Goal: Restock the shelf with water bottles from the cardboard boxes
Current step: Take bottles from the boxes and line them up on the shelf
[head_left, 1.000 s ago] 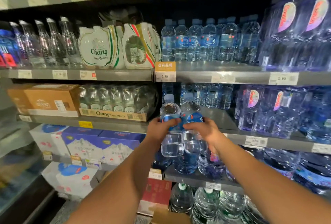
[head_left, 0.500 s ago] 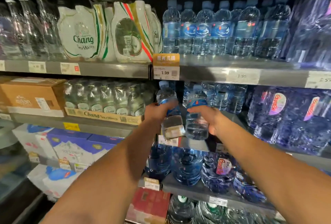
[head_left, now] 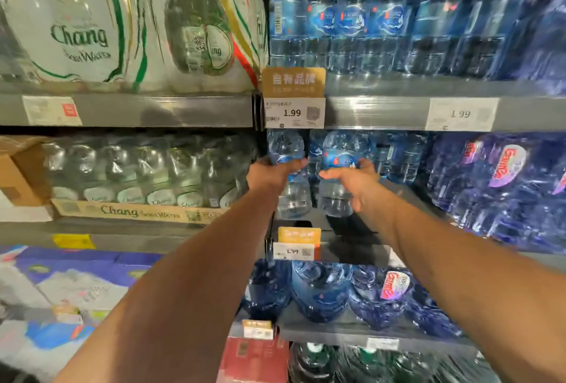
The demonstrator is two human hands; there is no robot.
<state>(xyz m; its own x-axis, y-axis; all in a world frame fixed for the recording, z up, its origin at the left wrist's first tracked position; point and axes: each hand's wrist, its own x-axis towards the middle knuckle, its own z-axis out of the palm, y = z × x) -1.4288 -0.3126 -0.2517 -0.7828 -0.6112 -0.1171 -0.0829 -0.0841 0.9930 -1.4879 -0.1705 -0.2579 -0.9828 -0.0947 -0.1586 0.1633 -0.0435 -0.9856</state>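
Two clear water bottles with blue labels stand side by side at the front of the middle shelf (head_left: 361,255). My left hand (head_left: 271,172) grips the left bottle (head_left: 292,195) around its label. My right hand (head_left: 352,182) grips the right bottle (head_left: 335,198) the same way. Both arms reach forward from the bottom of the view. More of the same bottles (head_left: 398,156) stand behind and to the right of them. No cardboard supply box for these bottles is in view.
The upper shelf holds a row of blue-label bottles (head_left: 367,21) and Chang soda water packs (head_left: 79,24). A Chang tray (head_left: 137,168) sits left of my hands, purple-wrapped packs (head_left: 505,180) right. Large blue jugs (head_left: 321,290) fill the lower shelf. A brown carton (head_left: 18,168) sits far left.
Both hands carried the two bottles up and forward onto the middle shelf, under the 1.99 price tag. The view has moved closer to the shelves.
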